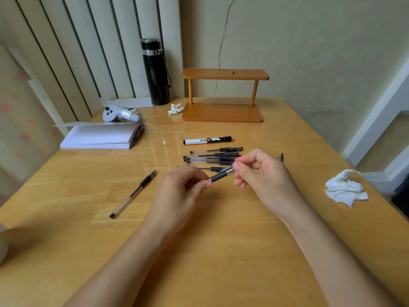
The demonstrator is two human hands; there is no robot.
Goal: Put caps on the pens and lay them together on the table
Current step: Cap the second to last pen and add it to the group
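My left hand [181, 187] and right hand [261, 171] both pinch one pen [221, 175] above the worktop [221, 251]; its cap looks partly seated. Capped pens [212, 157] lie grouped at twelve o'clock, an uncapped pen [134, 193] at nine.

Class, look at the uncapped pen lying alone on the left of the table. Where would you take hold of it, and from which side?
Take the uncapped pen from above, at the clear barrel just behind its black rubber sleeve. It lies flat and slanted on the table with bare wood all round, so finger and thumb can close across it. Stay off the exposed tip, which points toward the far side, so a cap can still go on.
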